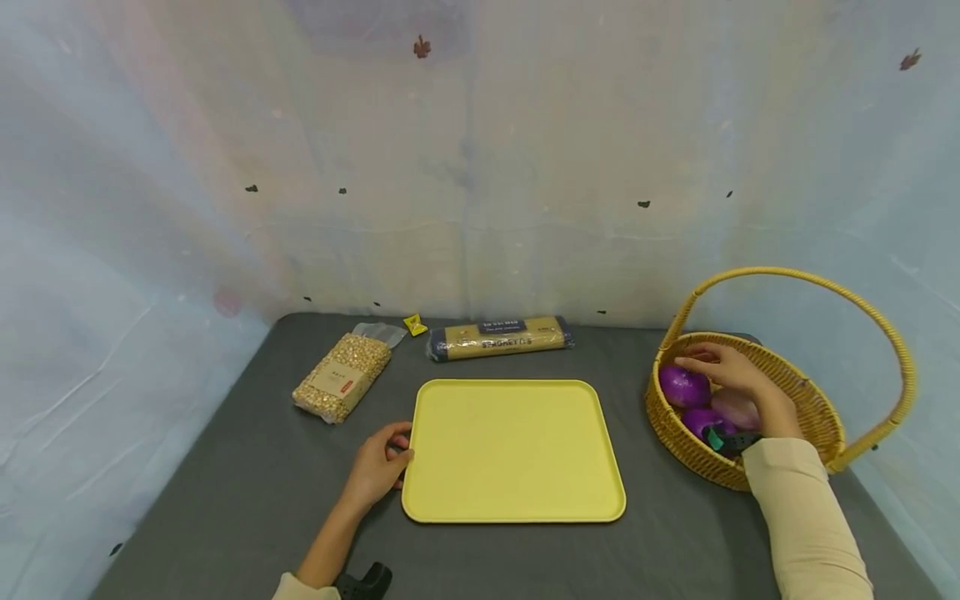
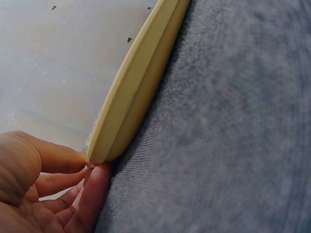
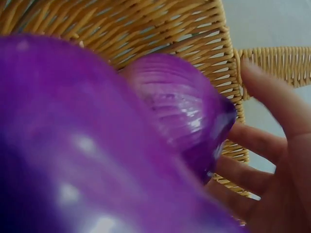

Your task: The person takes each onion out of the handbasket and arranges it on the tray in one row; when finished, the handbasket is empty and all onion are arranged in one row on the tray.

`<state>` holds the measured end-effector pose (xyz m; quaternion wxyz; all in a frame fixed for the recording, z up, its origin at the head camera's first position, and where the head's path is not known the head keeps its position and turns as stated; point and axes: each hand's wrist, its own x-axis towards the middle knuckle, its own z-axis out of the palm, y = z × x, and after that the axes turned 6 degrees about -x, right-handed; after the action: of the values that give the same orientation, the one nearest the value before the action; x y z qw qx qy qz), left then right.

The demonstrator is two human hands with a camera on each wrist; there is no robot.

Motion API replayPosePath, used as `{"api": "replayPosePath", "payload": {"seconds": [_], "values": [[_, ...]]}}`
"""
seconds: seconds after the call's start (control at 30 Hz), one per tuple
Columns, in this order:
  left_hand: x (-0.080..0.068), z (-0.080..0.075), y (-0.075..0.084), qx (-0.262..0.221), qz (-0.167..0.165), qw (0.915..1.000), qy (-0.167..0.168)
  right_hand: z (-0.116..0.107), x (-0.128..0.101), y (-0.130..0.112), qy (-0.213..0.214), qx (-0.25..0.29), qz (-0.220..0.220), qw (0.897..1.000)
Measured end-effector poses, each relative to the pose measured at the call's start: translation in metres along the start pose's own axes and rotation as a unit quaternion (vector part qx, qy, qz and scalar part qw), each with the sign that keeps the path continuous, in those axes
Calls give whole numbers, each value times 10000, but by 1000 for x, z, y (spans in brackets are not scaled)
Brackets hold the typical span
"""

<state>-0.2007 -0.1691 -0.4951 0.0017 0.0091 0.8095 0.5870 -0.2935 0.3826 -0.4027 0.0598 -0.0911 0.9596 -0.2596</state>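
Where tray [image 1: 513, 450] lies: peanuts [image 1: 342, 377], spaghetti [image 1: 501, 337] behind.

The long dark-ended pasta packet [image 1: 500, 337], lying at 12 o'clock beyond the yellow tray [image 1: 513, 450], bears a word that reads roughly "SPAGHETTI"; the line above it is too small to read. The label on the bag of grains [image 1: 342, 377] at 10 o'clock is illegible.
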Motion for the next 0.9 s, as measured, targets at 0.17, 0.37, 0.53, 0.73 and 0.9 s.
{"api": "replayPosePath", "payload": {"seconds": [0.17, 0.37, 0.53, 0.73, 0.9], "values": [[0, 0, 2, 27, 7, 10000, -8, 3, 3, 2, -380, 416, -302, 9980], [1, 0, 1, 30, -31, 10000, 19, 5, 6, 1, -531, 674, -536, 9949], [2, 0, 0, 26, -38, 10000, 34, 6, 8, 2, -706, 540, -591, 9943], [2, 1, -1, 48, -60, 10000, 30, 7, 7, 2, -958, 527, -318, 9935], [2, 0, -1, 31, -64, 10000, 12, 9, 8, 4, -1028, 407, -263, 9935]]}}
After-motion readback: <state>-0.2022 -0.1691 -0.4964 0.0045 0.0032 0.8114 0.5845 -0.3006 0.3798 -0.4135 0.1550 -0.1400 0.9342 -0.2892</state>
